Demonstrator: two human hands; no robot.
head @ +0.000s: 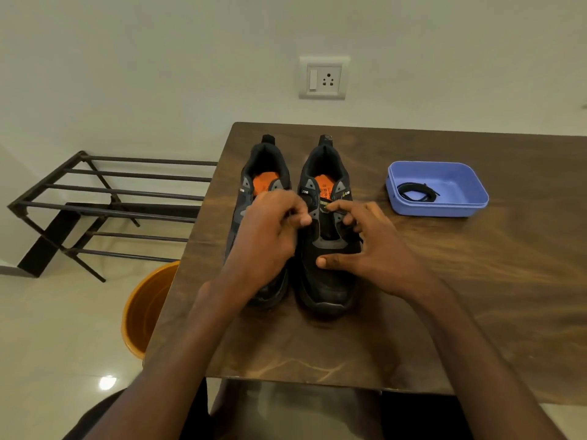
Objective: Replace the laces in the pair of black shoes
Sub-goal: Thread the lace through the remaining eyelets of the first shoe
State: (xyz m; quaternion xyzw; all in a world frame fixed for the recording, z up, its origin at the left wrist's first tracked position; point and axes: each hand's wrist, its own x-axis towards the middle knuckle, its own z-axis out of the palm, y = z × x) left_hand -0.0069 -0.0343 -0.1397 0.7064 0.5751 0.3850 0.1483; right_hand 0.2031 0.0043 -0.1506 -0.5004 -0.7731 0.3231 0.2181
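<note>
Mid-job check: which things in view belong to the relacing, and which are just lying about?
Belongs to the job:
- right shoe, both hands at its eyelets
- left shoe
- left hand
- right hand
- black lace, coiled in the blue tray

Just lying about:
- orange bucket, on the floor
- black metal rack
- wall socket

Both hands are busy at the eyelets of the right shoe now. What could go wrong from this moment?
1. The left hand covers much of the left shoe, so an eyelet there may be missed.
2. The right hand works at the right shoe with only a thumb steadying it; a pull may slide it.
3. The spare lace in the blue tray lies coiled and may tangle.
</note>
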